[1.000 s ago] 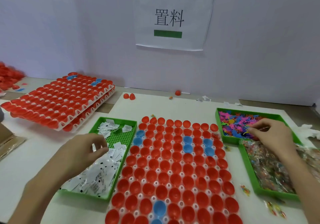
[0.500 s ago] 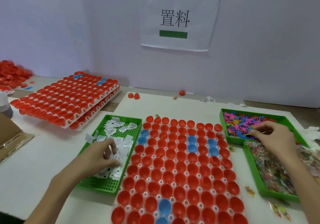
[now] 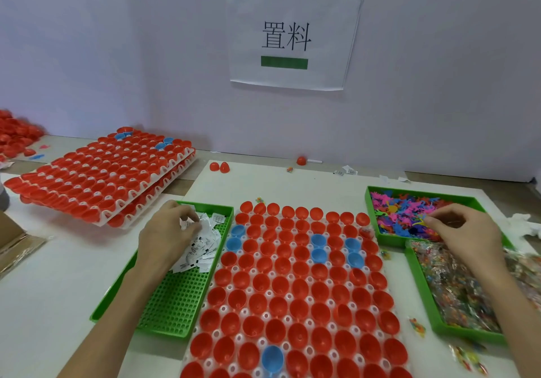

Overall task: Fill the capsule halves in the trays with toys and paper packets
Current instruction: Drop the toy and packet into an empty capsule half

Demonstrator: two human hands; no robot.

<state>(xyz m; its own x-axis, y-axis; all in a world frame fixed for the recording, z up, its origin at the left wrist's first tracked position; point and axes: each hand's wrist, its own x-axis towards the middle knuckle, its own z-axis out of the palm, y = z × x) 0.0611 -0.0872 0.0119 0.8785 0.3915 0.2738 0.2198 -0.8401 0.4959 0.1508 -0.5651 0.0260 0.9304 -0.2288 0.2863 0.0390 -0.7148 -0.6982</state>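
Note:
A white tray (image 3: 377,287) in front of me holds rows of red capsule halves (image 3: 292,289) and a few blue ones (image 3: 318,240), all looking hollow. To its left a green tray (image 3: 172,307) carries white paper packets (image 3: 202,246); my left hand (image 3: 167,237) reaches into the pile and grips some packets in its curled fingers. On the right a green tray (image 3: 424,191) is full of small coloured toys (image 3: 398,213); my right hand (image 3: 465,237) hovers over it, thumb and fingers pinching at the toys.
A second green tray (image 3: 421,289) of clear-wrapped items lies at the near right. Two stacked trays of red halves (image 3: 96,175) stand at the back left, with loose red halves (image 3: 219,166) behind. A paper sign (image 3: 289,35) hangs on the wall.
My left hand has moved up the packet tray to the far pile and closed on packets. My right hand stays over the coloured toys. The camera view has shifted slightly.

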